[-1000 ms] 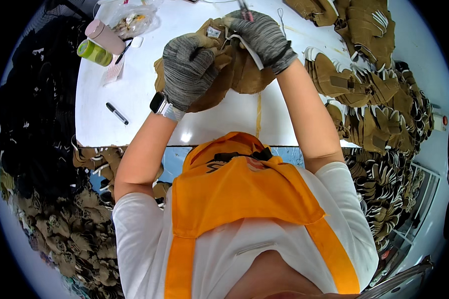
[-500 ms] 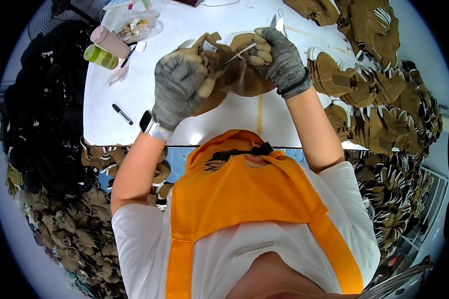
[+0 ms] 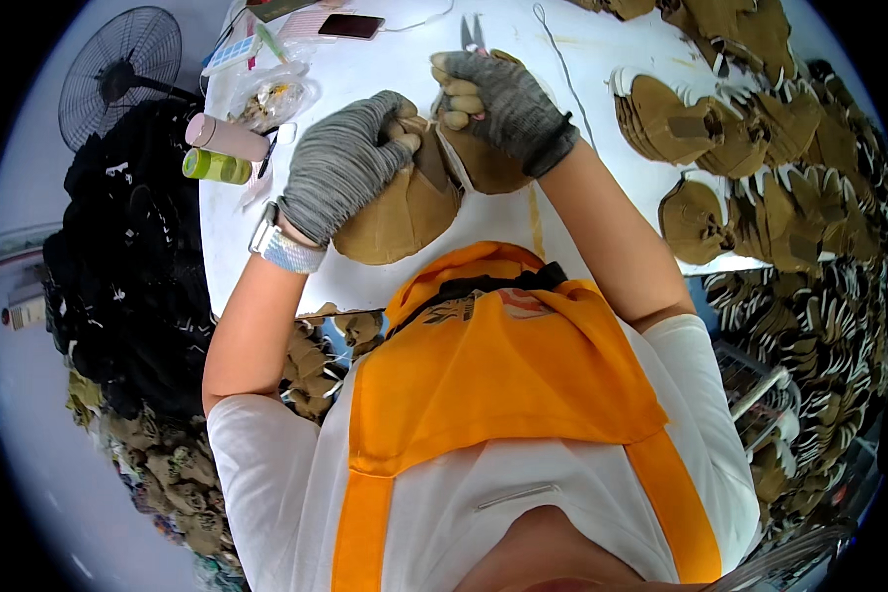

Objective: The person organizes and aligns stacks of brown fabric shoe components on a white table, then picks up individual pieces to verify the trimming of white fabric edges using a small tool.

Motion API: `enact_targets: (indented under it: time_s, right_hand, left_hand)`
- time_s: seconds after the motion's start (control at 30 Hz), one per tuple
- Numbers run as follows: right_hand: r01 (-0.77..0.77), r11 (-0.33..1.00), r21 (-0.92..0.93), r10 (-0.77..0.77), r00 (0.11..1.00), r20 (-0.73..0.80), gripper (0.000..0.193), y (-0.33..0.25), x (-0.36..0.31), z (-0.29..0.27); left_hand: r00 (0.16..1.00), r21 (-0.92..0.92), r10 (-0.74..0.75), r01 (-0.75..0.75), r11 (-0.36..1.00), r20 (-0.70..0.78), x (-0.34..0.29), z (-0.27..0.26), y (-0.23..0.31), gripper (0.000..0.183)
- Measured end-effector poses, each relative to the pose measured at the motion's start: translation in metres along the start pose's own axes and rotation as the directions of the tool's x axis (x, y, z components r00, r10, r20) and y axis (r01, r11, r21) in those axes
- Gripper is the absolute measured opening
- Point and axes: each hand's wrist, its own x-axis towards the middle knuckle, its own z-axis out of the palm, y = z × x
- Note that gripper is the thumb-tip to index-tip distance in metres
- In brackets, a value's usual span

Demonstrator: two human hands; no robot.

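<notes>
My left hand, in a grey knit glove, pinches the top edge of a brown shoe upper on the white table. A second brown upper rests just right of it, partly under my right hand. That hand, also gloved, is closed around small scissors; their two blades point away from me, slightly apart, while the handles are mostly hidden by the fingers. Whether my right fingertips also touch the second upper, I cannot tell.
Stacks of brown uppers with white edges line the table's right side. At the left stand a pink bottle and a green jar, near a clear plastic bag and a phone. Black pieces pile beside the table.
The left hand has turned its back upward and the upper now lies flatter. My right hand has shifted left, its scissor blades now pointing away from me. The whole view has tilted.
</notes>
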Motion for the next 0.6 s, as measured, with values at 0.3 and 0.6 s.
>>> enact_targets:
  time_s: [0.3,0.6]
  right_hand:
    - [0.034,0.884,-0.466,0.095,0.964,0.250,0.022,-0.003,0.038,-0.015]
    - [0.583,-0.279,-0.763,-0.353,0.677,0.646,0.023,-0.001,0.038,-0.032]
  left_hand:
    - [0.996,-0.006,-0.009,0.010,1.000,0.092,0.023,0.018,-0.029,0.044]
    - [1.000,-0.340,-0.001,0.001,0.940,0.002,0.031,0.033,-0.034,0.042]
